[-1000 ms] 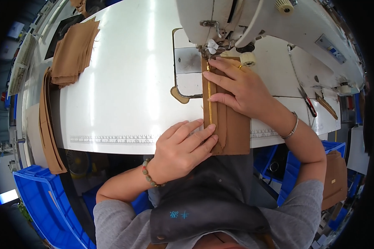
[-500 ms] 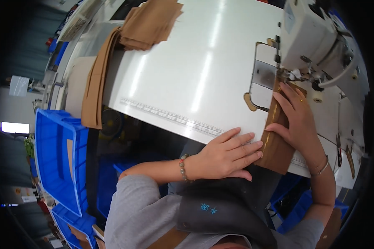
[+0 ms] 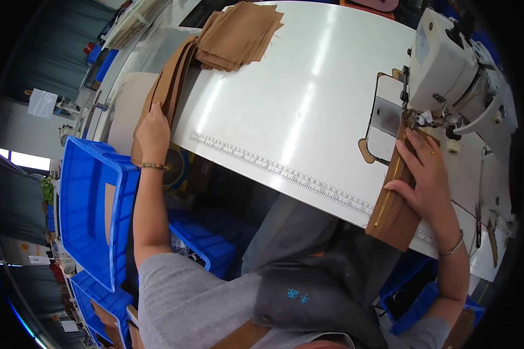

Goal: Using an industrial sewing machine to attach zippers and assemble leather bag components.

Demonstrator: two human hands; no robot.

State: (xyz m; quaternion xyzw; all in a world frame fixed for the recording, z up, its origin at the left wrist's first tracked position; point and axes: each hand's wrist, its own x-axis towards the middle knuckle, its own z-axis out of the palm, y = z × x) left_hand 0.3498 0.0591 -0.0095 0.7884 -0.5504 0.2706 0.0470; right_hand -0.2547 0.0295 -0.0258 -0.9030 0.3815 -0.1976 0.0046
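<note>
My right hand (image 3: 426, 174) lies with fingers spread on a brown fabric piece (image 3: 395, 230) that has a gold zipper (image 3: 385, 210) along it. The piece's far end sits by the needle area of a white sewing machine (image 3: 434, 55), where the machine parts hide it. Far to the left, my left hand (image 3: 155, 132) is closed on the long brown fabric strips (image 3: 172, 78) that hang over the table's left edge. Its fingertips are partly hidden. Beside those strips lies a stack of brown fabric pieces (image 3: 239, 38).
A ruler scale (image 3: 279, 170) runs along the near edge of the white table (image 3: 297, 104). Blue bins (image 3: 90, 215) stand below on the left, another blue bin (image 3: 209, 238) under the table. Dark-handled scissors (image 3: 478, 227) lie at the far right.
My left hand has left the zippered piece and swung far left to the hanging strips, taking hold of them. My right hand stays on the zippered piece. The view has shifted slightly.
</note>
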